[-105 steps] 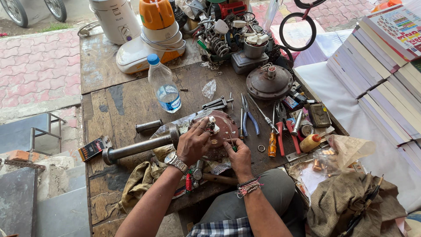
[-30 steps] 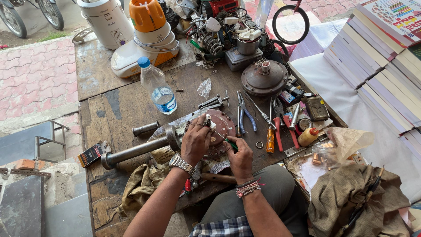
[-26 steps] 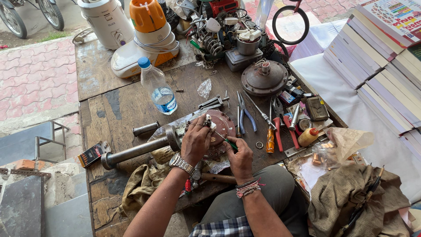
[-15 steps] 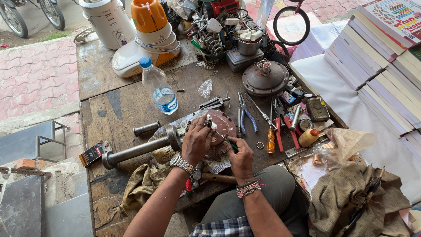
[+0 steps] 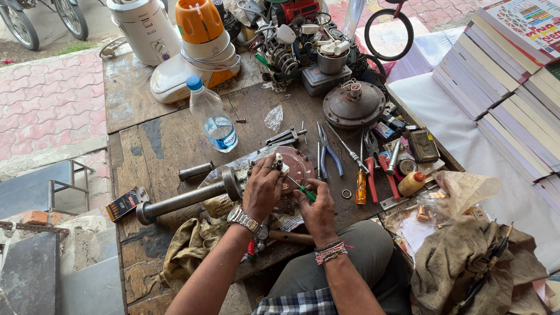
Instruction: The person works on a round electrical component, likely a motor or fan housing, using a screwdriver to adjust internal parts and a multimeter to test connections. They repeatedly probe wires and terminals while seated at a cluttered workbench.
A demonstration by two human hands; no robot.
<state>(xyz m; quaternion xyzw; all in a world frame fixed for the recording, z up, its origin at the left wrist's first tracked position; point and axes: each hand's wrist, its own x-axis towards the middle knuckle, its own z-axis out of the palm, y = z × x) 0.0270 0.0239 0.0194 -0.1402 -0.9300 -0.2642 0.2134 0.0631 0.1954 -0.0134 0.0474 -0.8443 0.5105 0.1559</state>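
On the worn wooden surface (image 5: 175, 151), a round reddish-brown motor plate (image 5: 297, 166) lies before me, beside a long grey metal shaft (image 5: 186, 199). My left hand (image 5: 261, 189) pinches a small pale part (image 5: 278, 163) over the plate, fingers closed. My right hand (image 5: 318, 207) grips a green-handled screwdriver (image 5: 304, 191), tip toward the plate.

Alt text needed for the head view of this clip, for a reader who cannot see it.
Seen from above, a seated person's left hand steadies a small part on a round reddish motor plate while the right hand holds a green-handled screwdriver to it. The worn wooden bench also carries a water bottle, pliers and a metal pipe.
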